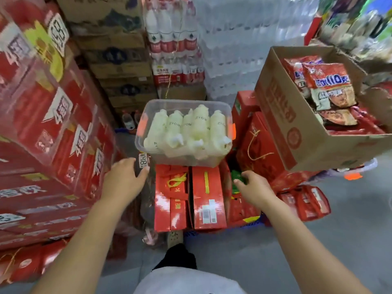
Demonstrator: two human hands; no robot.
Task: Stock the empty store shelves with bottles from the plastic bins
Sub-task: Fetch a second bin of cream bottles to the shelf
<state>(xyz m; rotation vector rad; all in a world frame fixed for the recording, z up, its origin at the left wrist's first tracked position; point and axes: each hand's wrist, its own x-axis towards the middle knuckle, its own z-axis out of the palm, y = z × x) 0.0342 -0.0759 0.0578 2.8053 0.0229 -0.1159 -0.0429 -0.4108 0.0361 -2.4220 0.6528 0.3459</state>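
A clear plastic bin (144, 115) with orange side latches rests on red gift boxes (191, 196) in the middle of the view. Several pale yellow pump bottles (199, 128) lie side by side inside it, pump heads toward me. My left hand (125, 179) is held out below the bin's left corner, fingers spread, holding nothing. My right hand (254, 187) hangs below the bin's right corner, fingers loosely apart, also with nothing in it. Neither hand touches the bin.
Stacked red cartons (48, 124) wall the left side. An open cardboard box (297, 124) of snack packets sits at the right on more red boxes. Brown cartons (118, 66) and shrink-wrapped water bottles (176, 39) stand behind. Grey floor (350, 240) lies at lower right.
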